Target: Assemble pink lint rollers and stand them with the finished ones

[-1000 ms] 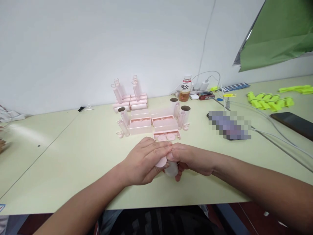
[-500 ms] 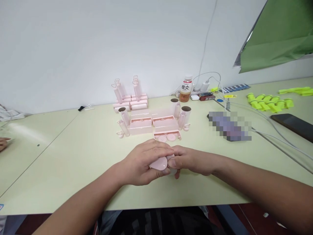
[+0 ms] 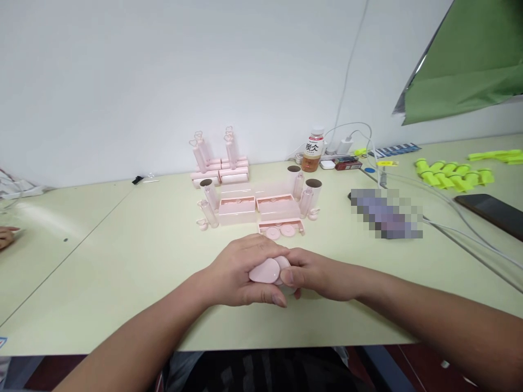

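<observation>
Close to the table's front edge, my two hands meet around small pink plastic pieces. A glossy teardrop-shaped pink piece lies in my left hand, between the fingers over its top and the thumb below. My right hand pinches a second rounded pink piece with its thumb on the front. The two pieces overlap; whether they are joined I cannot tell. A paler part beneath them is mostly hidden by fingers. Just beyond the hands is a pink tray with two round pink discs at its front.
Pink open boxes, tubes and heart-topped sticks stand farther back. A drink bottle, a blurred-out device, cables, yellow pieces and a black phone are on the right. Another person's hand shows at far left.
My left thumb has moved down, away from the teardrop-shaped piece, and stretched out. More of the second pink piece shows beside it. The view has shifted slightly.
</observation>
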The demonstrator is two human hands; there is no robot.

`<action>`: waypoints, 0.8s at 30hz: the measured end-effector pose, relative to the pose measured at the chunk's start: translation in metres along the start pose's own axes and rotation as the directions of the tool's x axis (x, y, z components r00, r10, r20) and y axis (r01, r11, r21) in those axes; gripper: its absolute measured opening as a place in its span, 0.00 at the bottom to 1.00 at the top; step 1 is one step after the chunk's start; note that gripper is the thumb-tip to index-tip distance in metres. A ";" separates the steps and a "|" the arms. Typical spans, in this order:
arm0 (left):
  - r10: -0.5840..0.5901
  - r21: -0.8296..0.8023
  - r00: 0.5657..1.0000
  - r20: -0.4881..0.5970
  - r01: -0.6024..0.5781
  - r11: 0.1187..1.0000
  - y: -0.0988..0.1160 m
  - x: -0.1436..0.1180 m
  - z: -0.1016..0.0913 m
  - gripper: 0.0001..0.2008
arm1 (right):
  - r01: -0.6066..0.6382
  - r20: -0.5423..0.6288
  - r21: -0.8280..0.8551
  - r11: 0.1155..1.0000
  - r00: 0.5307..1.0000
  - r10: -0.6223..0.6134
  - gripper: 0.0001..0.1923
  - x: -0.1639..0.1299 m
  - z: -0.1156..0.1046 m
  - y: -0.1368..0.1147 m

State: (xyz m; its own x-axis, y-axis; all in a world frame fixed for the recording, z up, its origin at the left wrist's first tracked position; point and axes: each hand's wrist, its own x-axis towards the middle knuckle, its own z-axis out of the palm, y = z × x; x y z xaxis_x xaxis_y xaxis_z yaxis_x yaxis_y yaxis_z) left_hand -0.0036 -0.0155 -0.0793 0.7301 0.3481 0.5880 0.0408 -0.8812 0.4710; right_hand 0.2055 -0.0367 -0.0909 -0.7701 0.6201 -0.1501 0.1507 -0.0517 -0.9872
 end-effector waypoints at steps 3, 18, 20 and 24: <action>0.002 -0.027 1.000 -0.012 -0.002 1.000 0.001 0.000 0.000 0.24 | 0.017 0.008 -0.001 1.000 1.000 -0.017 0.30 0.001 0.001 -0.001; -0.040 -0.136 0.999 -0.022 0.037 0.990 -0.001 -0.003 0.003 0.22 | 0.096 0.026 -0.022 0.995 0.995 -0.095 0.24 0.002 0.002 -0.003; -0.077 -0.106 0.995 -0.062 0.070 0.992 -0.004 -0.005 0.004 0.25 | 0.123 0.028 0.012 0.992 0.992 -0.123 0.23 0.004 0.001 -0.001; -0.053 -0.010 0.990 -0.130 0.052 0.999 -0.010 -0.008 0.004 0.28 | 0.240 -0.037 0.062 0.969 0.971 -0.238 0.25 0.010 -0.002 0.004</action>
State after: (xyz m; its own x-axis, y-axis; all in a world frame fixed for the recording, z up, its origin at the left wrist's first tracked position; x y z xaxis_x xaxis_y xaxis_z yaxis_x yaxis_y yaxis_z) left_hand -0.0071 -0.0107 -0.0910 0.6322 0.4326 0.6428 0.0715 -0.8587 0.5075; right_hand 0.1997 -0.0298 -0.0962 -0.7600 0.6434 0.0913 -0.0774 0.0498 -0.9958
